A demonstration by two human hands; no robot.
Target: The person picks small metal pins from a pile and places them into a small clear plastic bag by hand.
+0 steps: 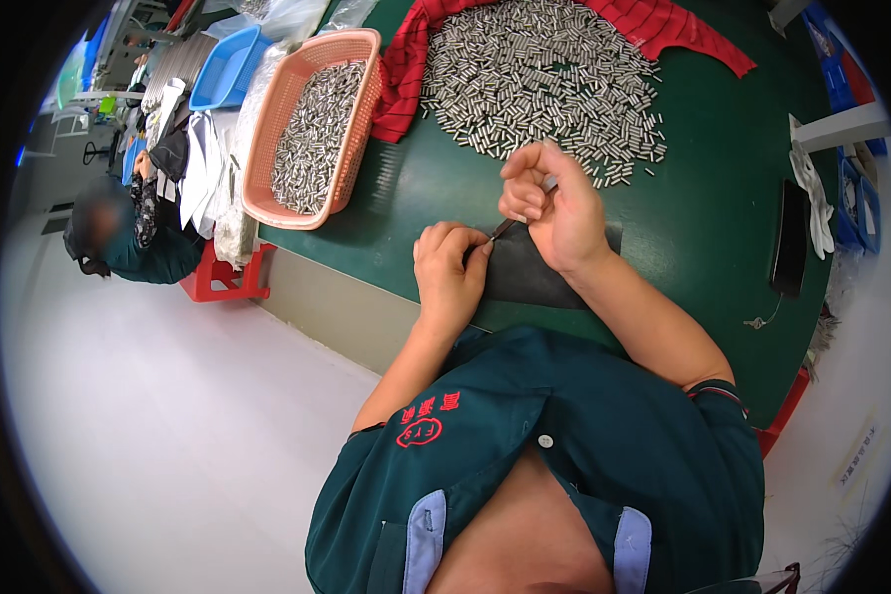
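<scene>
My left hand is closed in a pinch above the dark mat. A tiny bright piece shows at its fingertips, much like one of the small metal pins, though mostly hidden. Close by on the right, my right hand is raised with curled fingers around a thin dark tool. The tool's tip meets the left fingertips; its far end is hidden in the hand. Beyond both hands lies a wide pile of short silvery metal pins, partly on a red striped cloth.
More pins fill a pink plastic basket at the table's left edge. A blue tray stands behind it. On the right lie a black case, a white glove and keys. A co-worker sits at far left near a red stool.
</scene>
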